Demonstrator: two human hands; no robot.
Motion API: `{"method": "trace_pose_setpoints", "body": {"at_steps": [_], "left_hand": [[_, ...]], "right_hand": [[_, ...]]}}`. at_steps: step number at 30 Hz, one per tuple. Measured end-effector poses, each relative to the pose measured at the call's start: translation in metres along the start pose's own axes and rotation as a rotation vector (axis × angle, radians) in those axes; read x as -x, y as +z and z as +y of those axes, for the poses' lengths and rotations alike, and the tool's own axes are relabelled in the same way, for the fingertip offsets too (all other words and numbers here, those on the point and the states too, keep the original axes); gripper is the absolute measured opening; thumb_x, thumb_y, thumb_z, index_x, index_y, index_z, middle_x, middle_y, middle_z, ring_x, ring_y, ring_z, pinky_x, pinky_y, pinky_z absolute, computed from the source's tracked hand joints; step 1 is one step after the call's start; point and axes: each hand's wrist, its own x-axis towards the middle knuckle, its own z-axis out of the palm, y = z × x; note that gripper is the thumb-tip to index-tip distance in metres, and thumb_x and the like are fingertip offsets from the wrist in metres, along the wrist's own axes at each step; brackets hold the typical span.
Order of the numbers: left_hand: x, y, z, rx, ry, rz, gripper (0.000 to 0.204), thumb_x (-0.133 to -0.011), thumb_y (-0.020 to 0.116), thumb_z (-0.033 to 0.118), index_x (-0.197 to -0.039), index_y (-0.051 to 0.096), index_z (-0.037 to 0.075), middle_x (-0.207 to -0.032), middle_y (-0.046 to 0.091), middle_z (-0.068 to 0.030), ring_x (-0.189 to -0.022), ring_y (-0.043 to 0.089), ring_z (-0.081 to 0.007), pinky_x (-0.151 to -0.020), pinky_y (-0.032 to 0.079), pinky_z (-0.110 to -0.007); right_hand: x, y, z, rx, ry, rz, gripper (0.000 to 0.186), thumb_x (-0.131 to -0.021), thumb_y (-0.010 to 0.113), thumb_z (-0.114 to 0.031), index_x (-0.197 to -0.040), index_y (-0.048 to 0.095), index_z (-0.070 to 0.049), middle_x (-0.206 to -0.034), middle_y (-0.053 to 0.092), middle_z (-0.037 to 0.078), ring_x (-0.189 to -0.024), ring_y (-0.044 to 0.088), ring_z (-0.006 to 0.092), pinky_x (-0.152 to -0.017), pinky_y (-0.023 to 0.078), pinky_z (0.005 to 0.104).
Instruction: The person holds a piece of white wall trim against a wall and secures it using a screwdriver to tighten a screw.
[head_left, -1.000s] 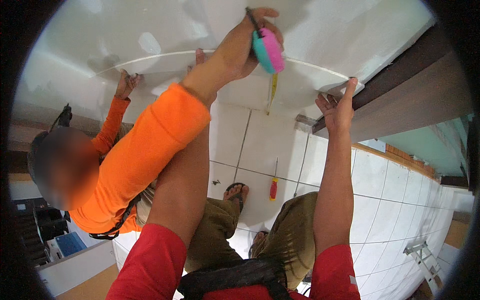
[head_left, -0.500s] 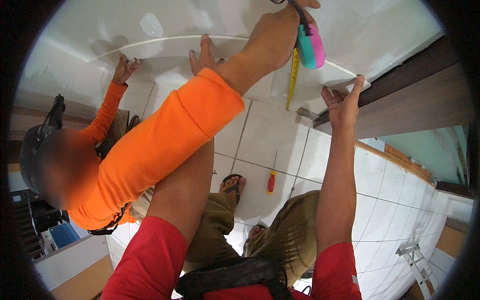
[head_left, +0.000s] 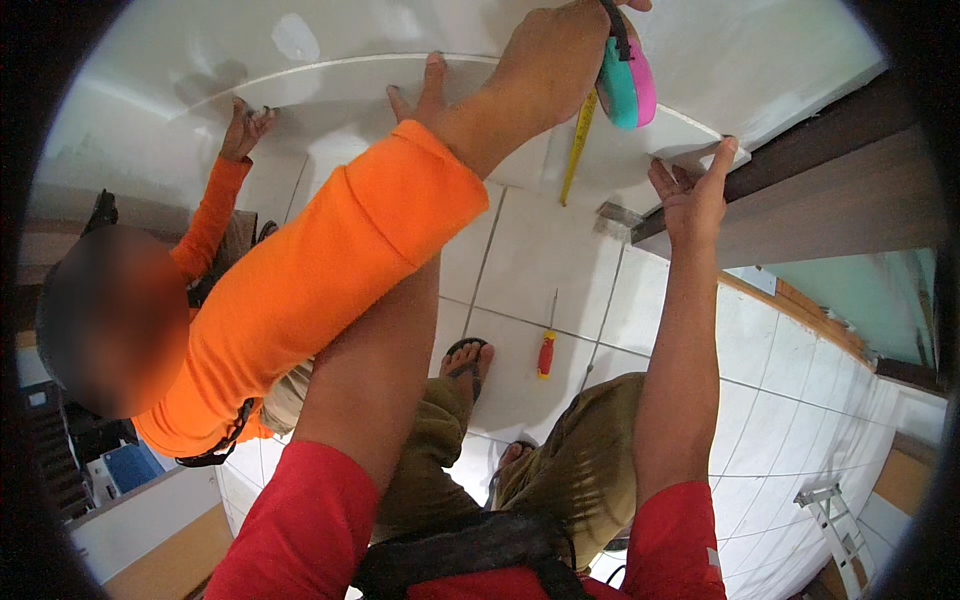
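A long pale board (head_left: 345,88) with a thin white edge is against the wall in front of me. At its right end my right hand (head_left: 695,200) grips it, thumb up at the edge and fingers bent against its face. My left hand (head_left: 425,92) holds the board's middle with a finger on the top edge; a co-worker's orange sleeve (head_left: 330,240) crosses my arm and partly covers this hand. The co-worker's other hand (head_left: 245,130) touches the board's left part. A teal and pink tape measure (head_left: 630,85) hangs by the co-worker's raised hand, its yellow blade (head_left: 578,150) pulled out.
A red and yellow screwdriver (head_left: 546,355) lies on the white tiled floor (head_left: 530,260) near my feet. To the right are a dark wooden beam (head_left: 830,200) and an aluminium ladder (head_left: 835,530). The co-worker is close at my left.
The tape measure has shifted slightly up and right, and the lower end of its blade has swung a little left. The co-worker's head has turned slightly. Both my hands stay on the board.
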Motion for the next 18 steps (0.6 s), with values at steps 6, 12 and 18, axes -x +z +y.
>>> {"method": "trace_pose_setpoints", "body": {"at_steps": [6, 12, 18], "left_hand": [[-0.007, 0.0, -0.014, 0.033, 0.12, 0.003, 0.034, -0.097, 0.046, 0.002, -0.131, 0.048, 0.005, -0.09, 0.065, -0.0107, -0.083, 0.067, -0.0273, -0.076, 0.053, -0.038], [-0.006, 0.002, 0.001, -0.118, -0.009, -0.048, 0.04, -0.095, 0.047, -0.001, -0.134, 0.045, 0.008, -0.093, 0.069, -0.0183, -0.09, 0.071, -0.0366, -0.078, 0.055, -0.044], [-0.006, 0.003, -0.004, -0.226, 0.087, -0.04, 0.04, -0.094, 0.048, -0.002, -0.133, 0.044, 0.007, -0.084, 0.069, -0.0178, -0.082, 0.072, -0.0377, -0.071, 0.057, -0.044]], "right_hand": [[0.002, 0.005, 0.002, 0.014, -0.026, 0.009, 0.114, -0.086, 0.065, -0.07, -0.15, 0.019, 0.012, -0.144, 0.032, 0.036, -0.121, 0.054, 0.0487, -0.1, 0.053, 0.0554], [-0.007, -0.004, 0.007, 0.001, -0.006, -0.008, 0.108, -0.089, 0.062, -0.069, -0.15, 0.02, 0.01, -0.144, 0.034, 0.036, -0.121, 0.053, 0.0487, -0.101, 0.052, 0.0574], [-0.009, -0.005, 0.01, 0.021, 0.017, 0.0, 0.108, -0.09, 0.06, -0.069, -0.151, 0.017, 0.01, -0.145, 0.032, 0.038, -0.122, 0.053, 0.0498, -0.102, 0.051, 0.0588]]}}
